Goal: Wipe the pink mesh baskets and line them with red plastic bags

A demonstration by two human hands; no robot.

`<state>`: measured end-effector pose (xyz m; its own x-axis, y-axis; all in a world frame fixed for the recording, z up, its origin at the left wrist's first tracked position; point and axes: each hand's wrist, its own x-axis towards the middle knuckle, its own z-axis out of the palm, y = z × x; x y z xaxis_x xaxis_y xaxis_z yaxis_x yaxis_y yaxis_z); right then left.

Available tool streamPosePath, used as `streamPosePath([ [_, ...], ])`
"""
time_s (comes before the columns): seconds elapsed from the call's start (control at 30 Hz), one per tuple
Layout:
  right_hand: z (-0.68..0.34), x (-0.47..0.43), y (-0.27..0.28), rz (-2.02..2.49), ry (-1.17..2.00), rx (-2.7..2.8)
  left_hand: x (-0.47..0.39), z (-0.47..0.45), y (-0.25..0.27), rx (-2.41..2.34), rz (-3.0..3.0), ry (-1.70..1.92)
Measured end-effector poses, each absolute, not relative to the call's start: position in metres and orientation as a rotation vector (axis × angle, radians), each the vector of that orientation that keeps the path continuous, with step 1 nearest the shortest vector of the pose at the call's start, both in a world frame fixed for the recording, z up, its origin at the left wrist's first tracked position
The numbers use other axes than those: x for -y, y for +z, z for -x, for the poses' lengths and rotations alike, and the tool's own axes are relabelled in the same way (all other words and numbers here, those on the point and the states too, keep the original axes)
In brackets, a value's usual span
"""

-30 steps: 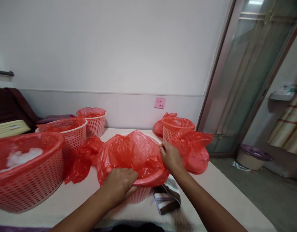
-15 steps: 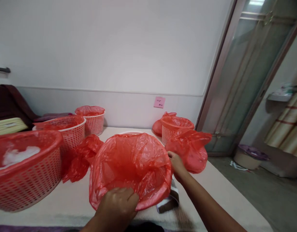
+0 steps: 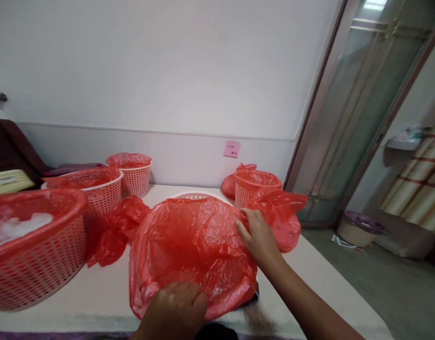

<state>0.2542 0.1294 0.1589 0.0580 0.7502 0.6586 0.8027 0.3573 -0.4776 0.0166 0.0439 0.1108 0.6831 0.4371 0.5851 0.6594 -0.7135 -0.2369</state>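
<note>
In front of me a red plastic bag [image 3: 189, 250] is spread wide with its mouth facing me. It lines a basket [image 3: 194, 195], whose pale slotted rim shows behind the bag's far edge. My left hand [image 3: 175, 304] is closed on the bag's near edge. At the right edge, my right hand [image 3: 258, 236] holds the bag, thumb on the inner side and fingers partly hidden by the film. Close beyond that hand sits a filled red bag [image 3: 288, 231]. A dark item under the bag's near right side is mostly covered.
Left stand a large red-lined basket [image 3: 37, 257] with white material inside, and two smaller lined baskets [image 3: 104, 193] [image 3: 137, 179]. A crumpled red bag [image 3: 111, 236] lies beside them. Another lined basket [image 3: 244, 191] stands back right on the table [image 3: 323, 283]. A bin [image 3: 357, 229] is on the floor.
My right hand has shifted up and slightly inward along the bag's edge. The bag's far edge has come down off the basket's rim, showing more of it. The striped cloth is now mostly covered.
</note>
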Motion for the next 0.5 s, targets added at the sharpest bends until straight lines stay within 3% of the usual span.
streamPosePath([
  [0.3, -0.254, -0.137, 0.156, 1.677, 0.119, 1.796, -0.036, -0.015, 0.099, 0.810, 2.414, -0.587],
  [0.5, -0.249, -0.129, 0.160, 1.686, 0.156, 1.784, -0.026, 0.002, 0.109, 0.950, 2.639, -0.717],
])
